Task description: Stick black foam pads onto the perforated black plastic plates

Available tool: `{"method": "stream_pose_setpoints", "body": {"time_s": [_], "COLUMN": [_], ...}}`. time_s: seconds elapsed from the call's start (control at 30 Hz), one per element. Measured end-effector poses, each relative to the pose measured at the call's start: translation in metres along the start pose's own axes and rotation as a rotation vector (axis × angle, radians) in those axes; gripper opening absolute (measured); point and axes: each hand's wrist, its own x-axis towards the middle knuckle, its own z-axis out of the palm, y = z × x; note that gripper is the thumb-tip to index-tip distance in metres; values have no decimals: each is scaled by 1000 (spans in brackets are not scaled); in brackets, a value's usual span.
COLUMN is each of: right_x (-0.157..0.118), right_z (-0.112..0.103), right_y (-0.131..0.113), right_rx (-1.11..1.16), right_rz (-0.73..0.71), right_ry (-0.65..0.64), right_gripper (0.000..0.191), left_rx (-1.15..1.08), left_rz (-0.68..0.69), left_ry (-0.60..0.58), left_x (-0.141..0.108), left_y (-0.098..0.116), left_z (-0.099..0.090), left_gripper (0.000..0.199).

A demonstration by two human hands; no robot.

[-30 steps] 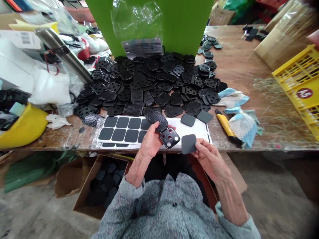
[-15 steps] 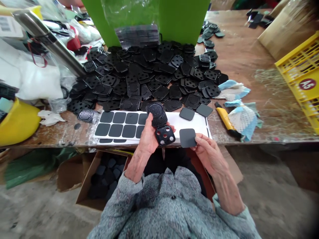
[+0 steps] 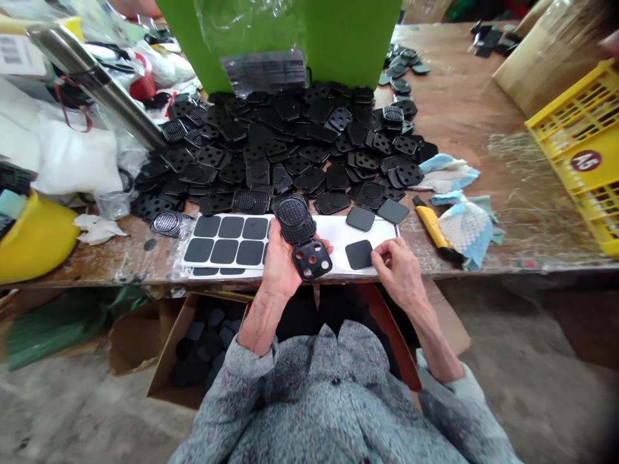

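Observation:
My left hand [image 3: 280, 267] holds a black plastic piece [image 3: 296, 220] with ridged rings, joined or overlapping a square black part with round holes [image 3: 313, 260]. The thumb presses along its left side. My right hand [image 3: 397, 267] pinches the right edge of a dark grey rounded square pad [image 3: 359, 255], which is over the white sheet [image 3: 333, 227]. Two similar pads, one [image 3: 360, 218] and another [image 3: 393, 211], lie just above it. To the left is a sheet of dark square stickers [image 3: 231, 227], partly behind my left hand.
A big pile of black plastic parts [image 3: 271, 148] spreads behind my hands, before a green box [image 3: 353, 45]. On the right are a yellow cutter [image 3: 432, 225], cloths [image 3: 467, 229] and a yellow crate [image 3: 580, 161]. Below the table edge sits a carton [image 3: 169, 361] of dark pieces.
My right hand has lowered the grey pad from a raised, nearer position toward the white sheet. My left hand has shifted slightly left with the black piece.

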Motion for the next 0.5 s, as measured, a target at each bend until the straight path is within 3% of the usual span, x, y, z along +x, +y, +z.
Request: {"method": "stream_pose_setpoints", "body": {"time_s": [0.07,0.13,0.27,0.37,0.5], "right_x": [0,-6,-28,-42,-50], "right_z": [2,4,15,30,44], "right_y": [-1,-8,-32,-45,-52], "right_rx": [-236,-323,-166,-135,-54], "right_rz": [-55,-92,-411,-675,-702], "right_ry": [57,107,-40,-58,61], "right_gripper": [8,21,42,40,37], "left_rx": [-14,-22,-29,-78,-115], "left_rz": [6,10,21,24,-6], "left_ry": [-13,-22,31,98,126], "left_x": [-3,-6,-13,-24,-42], "left_y": [1,0,-1,-3,-6], "left_z": [-1,-2,-1,0,-1], "left_gripper": [58,58,57,56,54]}}
